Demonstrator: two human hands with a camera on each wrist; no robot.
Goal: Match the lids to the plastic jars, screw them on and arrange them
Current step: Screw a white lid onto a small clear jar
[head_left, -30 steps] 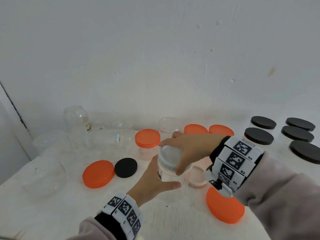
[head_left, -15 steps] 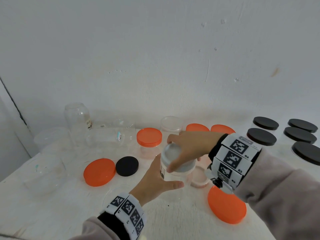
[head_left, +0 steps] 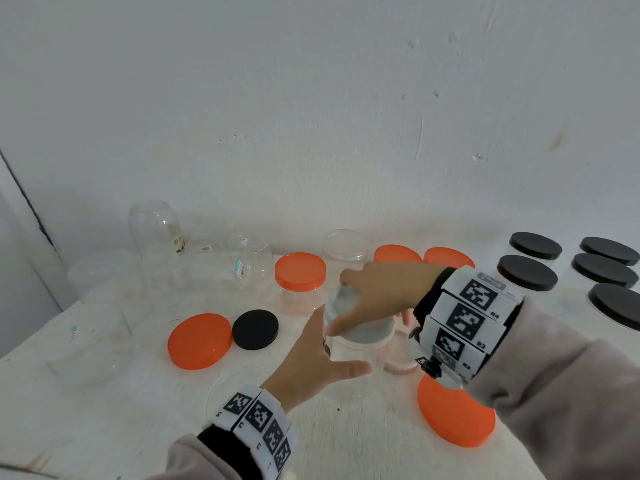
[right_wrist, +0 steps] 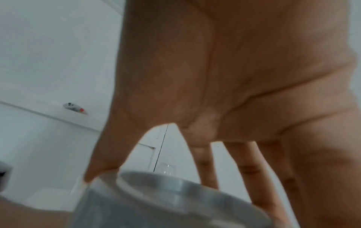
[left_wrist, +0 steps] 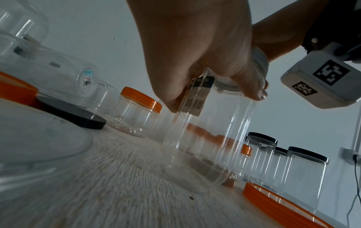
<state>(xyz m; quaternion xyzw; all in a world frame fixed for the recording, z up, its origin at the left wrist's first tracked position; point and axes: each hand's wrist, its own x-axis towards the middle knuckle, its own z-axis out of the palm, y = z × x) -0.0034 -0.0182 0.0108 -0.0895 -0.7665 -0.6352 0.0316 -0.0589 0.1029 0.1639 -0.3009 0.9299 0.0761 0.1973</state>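
A clear plastic jar (head_left: 349, 355) (left_wrist: 207, 138) stands upright on the white table, at the middle of the head view. My left hand (head_left: 318, 362) (left_wrist: 197, 61) grips its upper body from the near side. A translucent grey lid (head_left: 360, 327) (right_wrist: 166, 194) sits on its mouth, slightly tilted. My right hand (head_left: 374, 299) (right_wrist: 224, 92) reaches over from the right and grips that lid, thumb on one side and fingers on the other. Loose lids lie around: an orange lid (head_left: 200, 341), a black lid (head_left: 255, 329) and another orange lid (head_left: 455, 415).
Several jars with black lids (head_left: 527, 277) stand in rows at the right. An orange-lidded jar (head_left: 300, 277) and more orange-lidded jars (head_left: 446, 258) sit behind. Open clear jars (head_left: 154, 233) crowd the back left, one lying on its side. The wall is close behind.
My right hand has turned on the grey lid, its thumb swinging toward the near side. The left hand keeps its hold on the jar. The view shifted slightly.
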